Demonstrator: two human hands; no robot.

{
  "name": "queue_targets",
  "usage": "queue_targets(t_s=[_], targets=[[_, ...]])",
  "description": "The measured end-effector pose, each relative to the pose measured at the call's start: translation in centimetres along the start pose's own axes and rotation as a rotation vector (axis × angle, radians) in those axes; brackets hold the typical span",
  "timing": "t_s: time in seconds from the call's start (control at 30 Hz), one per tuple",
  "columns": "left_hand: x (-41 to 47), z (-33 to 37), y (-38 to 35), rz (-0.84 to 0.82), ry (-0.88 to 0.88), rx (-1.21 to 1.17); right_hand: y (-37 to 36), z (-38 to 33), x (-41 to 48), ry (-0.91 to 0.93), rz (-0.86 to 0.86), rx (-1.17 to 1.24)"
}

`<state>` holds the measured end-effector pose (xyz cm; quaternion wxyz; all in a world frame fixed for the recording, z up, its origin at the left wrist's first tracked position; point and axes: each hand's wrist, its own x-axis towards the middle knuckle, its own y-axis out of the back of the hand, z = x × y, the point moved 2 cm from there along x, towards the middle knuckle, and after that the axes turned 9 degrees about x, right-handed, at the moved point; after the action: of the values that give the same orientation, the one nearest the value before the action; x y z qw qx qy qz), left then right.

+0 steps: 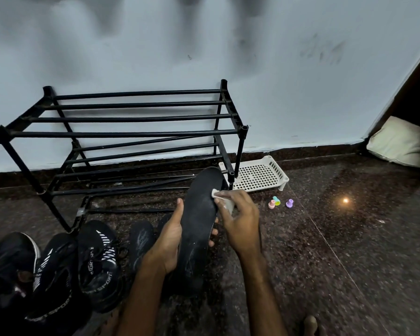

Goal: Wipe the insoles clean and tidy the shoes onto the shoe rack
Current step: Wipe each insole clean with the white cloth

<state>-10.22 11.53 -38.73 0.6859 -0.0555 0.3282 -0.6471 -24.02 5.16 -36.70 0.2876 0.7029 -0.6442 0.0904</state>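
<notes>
Only readable bit is white "SPORT" lettering, down by the near-left edge of the floor (325,263). It's on the collar and side of the striped sneaker (98,263) and along the sole edge of the left sneaker (56,287) beside it.

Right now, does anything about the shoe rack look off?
Yes. On the shoe rack, one middle-tier bar slants out of line with the others, and the lowest bars lie splayed near the floor.
</notes>
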Motion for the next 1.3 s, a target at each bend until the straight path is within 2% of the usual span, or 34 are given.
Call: queue_targets(t_s=[0.07, 0.23, 0.33, 0.4, 0.47, 0.57, 0.63, 0.7, 0.87, 1.03, 1.17, 1.3], targets=[[-0.2, 0.0, 0.1, -0.031, 0.017, -0.012, -0.2, 0.2, 0.1, 0.012, -0.023, -0.019], [-0.8, 0.3, 0.8, -0.085, 0.042, 0.036, 1.5, 1.6, 1.1, -0.102, 0.142, -0.088], [-0.5, 0.5, 0.5, -0.042, 0.019, -0.038, 1.7, 1.6, 0.7, -0.126, 0.204, 0.028], [0.1, 0.5, 0.4, 0.062, -0.013, -0.095, 1.2, 2.5, 0.1, -0.283, 0.157, 0.152], [0.6, 0.4, 0.7, 0.170, -0.040, -0.171, 0.4, 3.8, -0.8, -0.497, 0.015, 0.269], [0.6, 0.5, 1.2, 0.285, -0.052, -0.199, -0.5, 4.6, -1.8, -0.634, -0.126, 0.378], [0.8, 0.3, 1.8, 0.334, -0.032, -0.164, -0.8, 4.6, -2.1, -0.621, -0.131, 0.403], [0.9, 0.2, 2.1, 0.348, 0.014, -0.076, -0.7, 3.9, -1.8, -0.519, -0.080, 0.347], [0.4, 0.6, 0.8, 0.247, 0.047, 0.032, -1.6, 1.7, -0.5, -0.273, -0.067, 0.151], [-0.4, 1.7, 0.1, 0.198, 0.040, -0.068, -1.7, 4.6, -2.1, -0.459, -0.035, -0.003], [-0.9, 1.6, 0.4, 0.189, 0.051, -0.065, -2.7, 4.8, -3.6, -0.643, 0.068, 0.324], [-0.6, 1.3, 0.2, 0.202, 0.035, -0.065, -3.8, 4.2, -3.6, -0.765, 0.013, 0.653]])
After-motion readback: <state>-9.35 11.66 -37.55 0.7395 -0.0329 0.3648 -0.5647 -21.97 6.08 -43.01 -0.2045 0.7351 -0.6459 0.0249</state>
